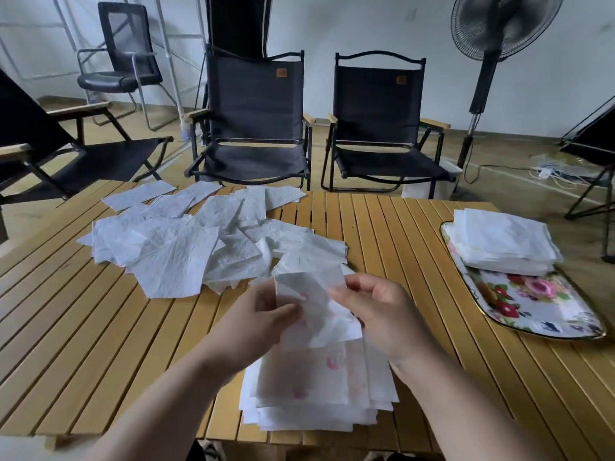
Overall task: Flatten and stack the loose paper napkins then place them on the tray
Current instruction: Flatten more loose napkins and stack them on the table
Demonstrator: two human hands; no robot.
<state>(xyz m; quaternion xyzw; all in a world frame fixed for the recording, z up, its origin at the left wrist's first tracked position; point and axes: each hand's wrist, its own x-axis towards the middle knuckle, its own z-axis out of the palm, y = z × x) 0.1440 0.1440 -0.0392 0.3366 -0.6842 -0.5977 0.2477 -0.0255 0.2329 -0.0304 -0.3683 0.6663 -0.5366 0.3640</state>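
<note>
Left hand (266,316) and right hand (377,311) pinch one napkin (314,302); best pull it taut, then square it on the stack (316,390).

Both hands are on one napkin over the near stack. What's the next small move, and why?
Probably spread the napkin flat and lay it on the near stack: the left hand and right hand pinch it creased, right above that stack, and a loose pile waits behind.

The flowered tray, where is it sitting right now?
In the head view the flowered tray lies at the right edge of the slatted table, to the right of the right hand, with a neat napkin stack on its far end.
</note>
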